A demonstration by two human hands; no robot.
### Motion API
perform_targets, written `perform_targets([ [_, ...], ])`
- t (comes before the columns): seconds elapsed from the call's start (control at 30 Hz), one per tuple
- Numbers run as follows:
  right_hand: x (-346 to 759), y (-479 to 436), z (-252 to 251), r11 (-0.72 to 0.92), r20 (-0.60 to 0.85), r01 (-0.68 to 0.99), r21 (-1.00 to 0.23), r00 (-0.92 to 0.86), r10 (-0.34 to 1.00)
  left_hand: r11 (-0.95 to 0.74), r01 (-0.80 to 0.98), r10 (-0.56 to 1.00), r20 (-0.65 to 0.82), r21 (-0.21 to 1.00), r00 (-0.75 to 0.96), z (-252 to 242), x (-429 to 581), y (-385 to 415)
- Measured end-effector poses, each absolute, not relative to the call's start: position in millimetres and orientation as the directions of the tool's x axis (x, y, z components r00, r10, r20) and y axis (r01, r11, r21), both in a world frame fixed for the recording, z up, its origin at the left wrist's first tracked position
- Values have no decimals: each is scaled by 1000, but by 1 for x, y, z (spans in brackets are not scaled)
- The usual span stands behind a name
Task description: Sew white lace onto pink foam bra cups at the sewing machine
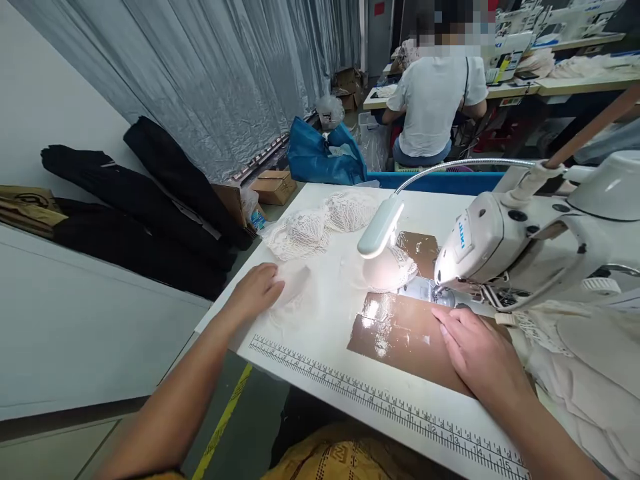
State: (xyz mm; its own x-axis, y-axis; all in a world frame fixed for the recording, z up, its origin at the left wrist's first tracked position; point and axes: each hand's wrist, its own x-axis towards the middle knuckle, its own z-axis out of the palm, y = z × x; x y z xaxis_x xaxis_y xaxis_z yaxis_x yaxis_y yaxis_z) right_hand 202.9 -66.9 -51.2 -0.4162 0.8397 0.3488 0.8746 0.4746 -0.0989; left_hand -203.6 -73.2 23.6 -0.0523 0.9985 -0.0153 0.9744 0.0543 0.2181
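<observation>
My left hand [256,291] rests palm down on a sheer white fabric piece [295,293] near the left edge of the white sewing table [320,347], fingers together and flat. My right hand [475,350] lies flat on the brown taped patch [400,333] in front of the sewing machine [505,243], fingertips close to the needle plate [425,291]. A white lace cup [395,268] sits lit under the lamp [380,227], beside the needle.
A pile of white lace pieces [320,223] lies at the table's far left. Cream fabric [580,360] is heaped at my right. A printed ruler [380,400] runs along the front edge. Black rolls [140,200] lean on the wall. A person in a white shirt [435,100] sits beyond.
</observation>
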Motion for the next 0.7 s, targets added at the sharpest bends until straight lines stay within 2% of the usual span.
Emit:
perform_targets([
  [0.07, 202, -67, -49, 473, 339, 873, -114, -413, 845, 37, 839, 995, -94, 543, 16, 16, -195, -91],
  [0.13, 202, -67, -46, 470, 325, 868, -159, -403, 855, 73, 603, 940, -257, 794, 225, 19, -171, -100],
  [0.2, 202, -67, -42, 453, 318, 855, -252, -369, 873, 92, 450, 794, -339, 888, 505, 26, -137, -95],
  [0.27, 203, -69, -37, 422, 314, 820, -386, -313, 896, 30, 398, 696, -305, 917, 650, 29, -99, -79],
  [0.37, 205, -72, -30, 409, 313, 725, -554, -274, 909, -220, 463, 718, -179, 859, 673, 18, -46, -47],
  [0.43, 205, -73, -27, 461, 319, 671, -580, -333, 887, -338, 507, 727, -122, 793, 676, 6, -21, -27],
  [0.57, 203, -73, -30, 563, 286, 688, -458, -486, 826, -482, 624, 783, -17, 615, 622, -7, -2, -2],
  [0.63, 202, -73, -33, 565, 273, 722, -399, -494, 825, -551, 683, 808, 102, 480, 580, -4, -4, -2],
  [0.7, 201, -73, -35, 556, 270, 743, -372, -486, 831, -645, 671, 759, 210, 364, 616, 0, -7, -9],
])
